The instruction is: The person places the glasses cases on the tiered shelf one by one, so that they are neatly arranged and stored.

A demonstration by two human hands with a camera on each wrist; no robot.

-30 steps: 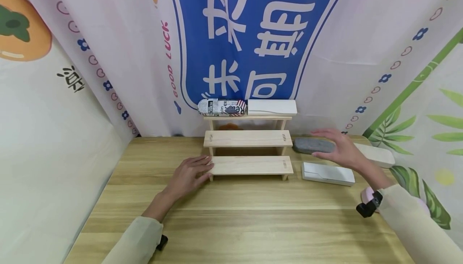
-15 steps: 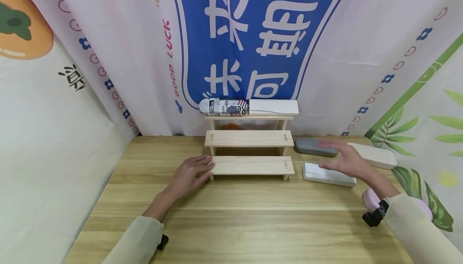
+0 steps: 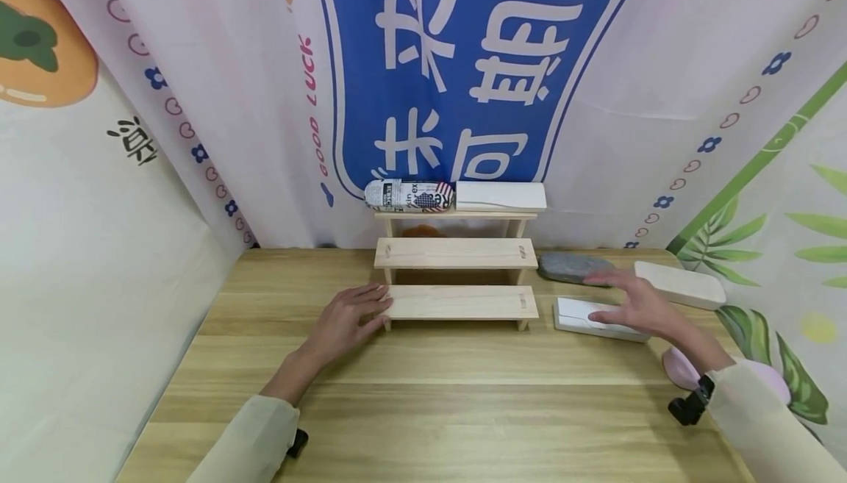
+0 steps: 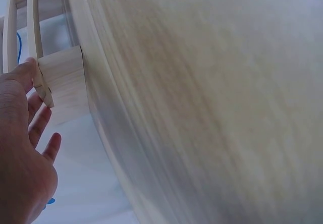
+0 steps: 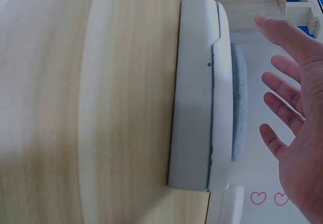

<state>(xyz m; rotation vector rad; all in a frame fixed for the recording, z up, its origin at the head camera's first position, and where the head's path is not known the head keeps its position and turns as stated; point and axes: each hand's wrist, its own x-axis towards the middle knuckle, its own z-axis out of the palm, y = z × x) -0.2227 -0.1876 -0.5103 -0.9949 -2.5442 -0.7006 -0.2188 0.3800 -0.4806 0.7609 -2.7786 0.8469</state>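
A light wooden three-tier rack (image 3: pixel 463 302) stands at the back of the table. My left hand (image 3: pixel 347 321) rests at the left end of its lowest step; in the left wrist view the thumb and fingers (image 4: pixel 40 125) lie extended about the board's end. My right hand (image 3: pixel 638 306) hovers with spread fingers over a white flap-lidded case (image 3: pixel 574 315), which looks like a glasses case. In the right wrist view, nothing sits between the right thumb and fingers, and the white case (image 5: pixel 197 98) lies beside them. Behind it lies a grey case (image 3: pixel 562 266), partly overlapped by the fingertips.
On the rack's top tier sit a printed case (image 3: pixel 406 196) and another white case (image 3: pixel 499 196). A cream case (image 3: pixel 681 284) lies at the back right, and a pink object (image 3: pixel 680 367) is partly hidden by my right forearm. A printed curtain (image 3: pixel 265 101) hangs behind the table.
My right hand has come down and toward me, from over the grey case to over the white case, its fingers still apart. The left hand stays at the rack.
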